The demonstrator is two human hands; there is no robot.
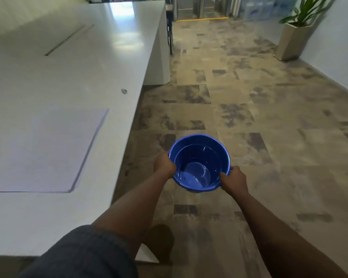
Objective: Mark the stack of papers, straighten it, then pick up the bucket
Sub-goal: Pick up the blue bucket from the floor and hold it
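A blue plastic bucket point(197, 157), empty inside, is held over the floor just right of the table. My left hand point(163, 165) grips its left rim and my right hand point(233, 179) grips its right rim, fingers curled over the edge. A neat stack of white papers point(42, 151) lies flat on the white table point(72, 73) to the left, apart from both hands. Any mark on the top sheet is not visible.
The long white table runs along the left, with a small round object point(124, 91) on it beyond the papers. Patterned tile floor point(259, 109) stretches ahead. A potted plant point(295, 37) stands at the far right wall, with doors at the far end.
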